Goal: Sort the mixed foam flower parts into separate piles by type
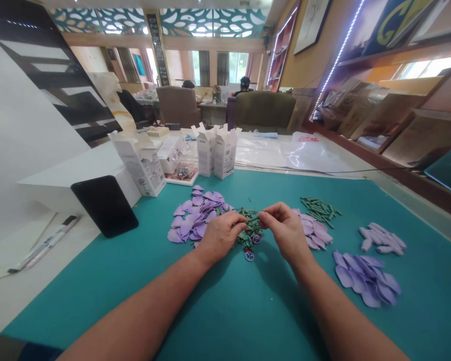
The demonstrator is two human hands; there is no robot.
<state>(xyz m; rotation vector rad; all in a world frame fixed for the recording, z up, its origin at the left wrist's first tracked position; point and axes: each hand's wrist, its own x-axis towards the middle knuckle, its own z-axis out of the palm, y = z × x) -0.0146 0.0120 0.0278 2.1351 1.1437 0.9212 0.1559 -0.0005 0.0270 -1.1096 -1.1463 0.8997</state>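
Note:
My left hand point(221, 234) and my right hand point(283, 226) meet over the teal mat point(225, 301), fingers pinched together on a thin green stem piece point(252, 218) held between them. Just under the hands lies a small heap of dark green parts point(251, 233) with a small round purple piece point(249, 255) at its near edge. A pile of purple petals point(197, 215) lies to the left of my left hand. More purple petals point(313, 230) lie right of my right hand.
Green sticks point(319, 206), pale purple rolls point(383, 238) and larger purple petals point(366, 278) lie at the right. White boxes point(214, 150) and a black phone point(105, 205) stand behind and to the left. Armchairs and seated people are far back.

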